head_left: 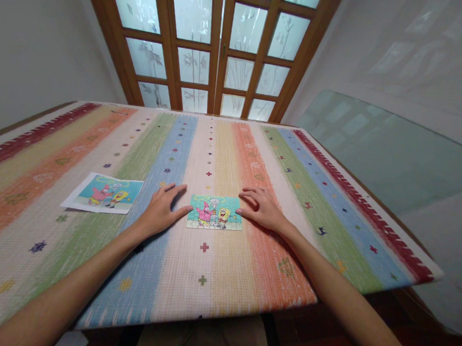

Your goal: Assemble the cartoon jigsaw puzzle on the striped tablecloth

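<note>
A small jigsaw puzzle [215,213] lies flat on the striped tablecloth, its pieces joined into one rectangle with three cartoon figures on a teal background. My left hand [164,208] rests at its left side, fingers apart, the thumb tip at the puzzle's left edge. On the opposite side is my right hand [262,208], fingers spread and slightly bent, with the thumb at the right edge. Neither hand grips anything. Left of my left hand lies a creased paper sheet [109,194] printed with the same cartoon picture.
The striped tablecloth [203,264] covers a wide table whose front edge is close to my body. Behind the table stand wooden doors with frosted panes [193,66]. A pale green glass panel [392,154] leans by the right wall.
</note>
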